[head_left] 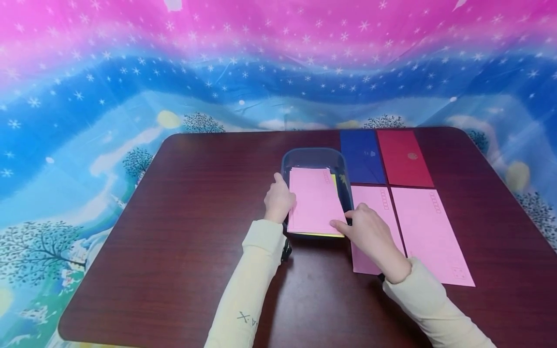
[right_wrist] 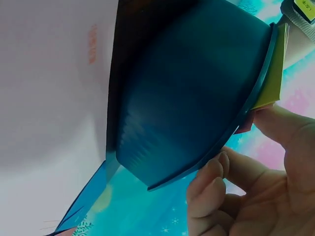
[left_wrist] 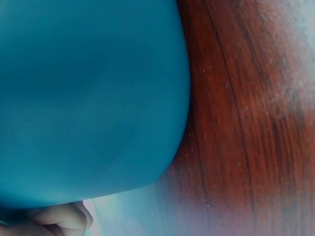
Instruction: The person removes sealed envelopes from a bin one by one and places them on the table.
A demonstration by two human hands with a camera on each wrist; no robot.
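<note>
A dark blue-teal plastic bin (head_left: 314, 157) stands on the table, its wall (left_wrist: 93, 98) filling much of the left wrist view. A stack of pink envelopes (head_left: 313, 200) lies over it, with a yellow edge (right_wrist: 273, 81) showing beneath. My left hand (head_left: 280, 198) grips the bin's left rim; in the left wrist view only some curled fingers (left_wrist: 64, 216) show. At the near right corner my right hand (head_left: 370, 229) holds the rim, thumb over the envelopes' edge and the other fingers (right_wrist: 209, 189) curled against the outside.
Right of the bin, two pink envelopes (head_left: 428, 227) lie side by side. Behind them are a blue envelope (head_left: 361, 157) and a red envelope (head_left: 404, 157). The brown table (head_left: 174, 217) extends to the left, and a patterned curtain (head_left: 261, 58) hangs behind.
</note>
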